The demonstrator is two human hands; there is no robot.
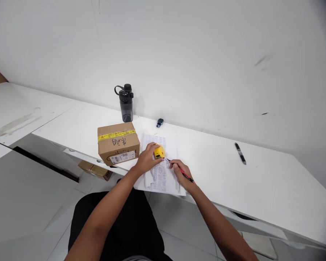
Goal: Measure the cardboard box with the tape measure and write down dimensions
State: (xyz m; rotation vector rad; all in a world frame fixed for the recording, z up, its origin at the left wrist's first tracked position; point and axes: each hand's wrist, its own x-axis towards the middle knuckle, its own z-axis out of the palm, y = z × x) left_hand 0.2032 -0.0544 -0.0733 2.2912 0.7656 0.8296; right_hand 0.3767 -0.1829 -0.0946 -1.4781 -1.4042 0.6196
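We see a scuffed white wall (201, 65) behind a long white desk (274, 177). Below us, we find a pale tiled floor (187, 250).

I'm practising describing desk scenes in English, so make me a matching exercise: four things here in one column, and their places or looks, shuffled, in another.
Things
1. Bottle
2. Box
3. Yellow tool
4. Pen

Places and looks
A. Held in the right hand
B. Brown, with yellow tape across its top
C. In the left hand, over the papers
D. Dark, upright, with a loop handle

Right pairs: 1-D; 2-B; 3-C; 4-A
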